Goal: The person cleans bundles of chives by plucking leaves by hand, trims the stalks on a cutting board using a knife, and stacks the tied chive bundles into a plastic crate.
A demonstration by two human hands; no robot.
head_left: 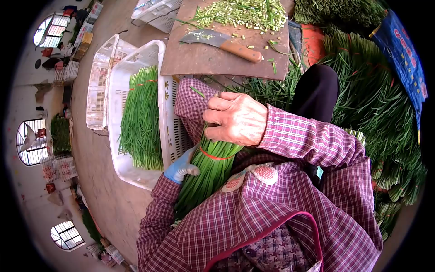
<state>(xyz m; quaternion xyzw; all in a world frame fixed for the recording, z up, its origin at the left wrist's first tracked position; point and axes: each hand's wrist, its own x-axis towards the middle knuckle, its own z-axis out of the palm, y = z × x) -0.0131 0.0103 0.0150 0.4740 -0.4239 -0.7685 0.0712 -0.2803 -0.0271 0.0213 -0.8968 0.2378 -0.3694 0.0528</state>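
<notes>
A bundle of garlic chives (209,168), tied with a red rubber band (215,156), lies slanted across my lap. My left hand (181,167), in a pale blue and white glove, holds it from the left side, thumb on the leaves. Bare, my right hand (236,119) curls its fingers over the bundle's upper end and covers it. A short loose green piece (197,92) shows just beyond those fingers. Ahead, a knife (222,44) with a wooden handle rests on a brown board (199,63), beside a heap of chopped stem ends (240,16).
Left of my knee stands a white plastic basket (136,177) with banded chives (142,118) in it. Another basket (96,90) sits against its far side. Heaped chives (362,90) and a blue printed sack (403,59) lie at right.
</notes>
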